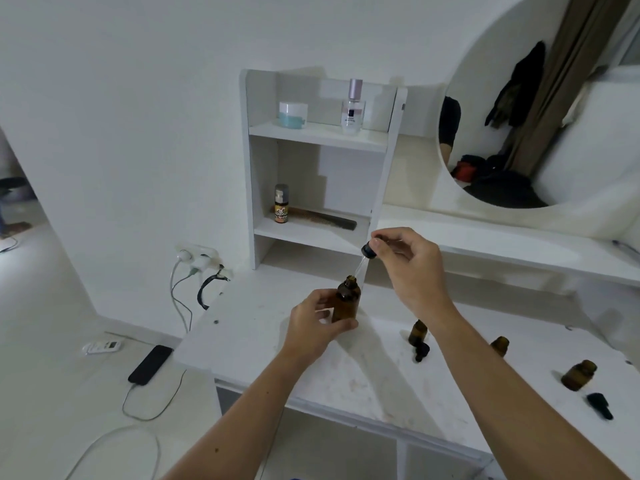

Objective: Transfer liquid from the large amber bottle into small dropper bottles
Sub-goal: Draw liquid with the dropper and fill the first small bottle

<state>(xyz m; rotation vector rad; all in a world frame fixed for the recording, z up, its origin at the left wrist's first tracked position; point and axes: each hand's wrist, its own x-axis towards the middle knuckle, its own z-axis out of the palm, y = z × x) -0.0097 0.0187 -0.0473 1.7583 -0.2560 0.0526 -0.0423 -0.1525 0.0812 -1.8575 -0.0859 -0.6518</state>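
Observation:
My left hand [315, 323] grips the large amber bottle [346, 299], upright and uncapped, on the white table [277, 341]. My right hand [405, 261] pinches the black bulb of a dropper [367, 251]; its glass tube slants down with the tip at the bottle's mouth. Three small amber dropper bottles stand open to the right: one [417, 332] behind my right forearm, one [499, 345] past it, one [579, 375] near the right edge. Two loose black dropper caps lie beside them, one [420, 352] by the first bottle, one [600, 406] at the far right.
A white shelf unit [322, 168] at the back holds a jar, a perfume bottle, a spray bottle and a comb. A round mirror [540, 116] hangs at the right above a raised ledge. On the floor at the left lie a phone [150, 364], cables and a power strip.

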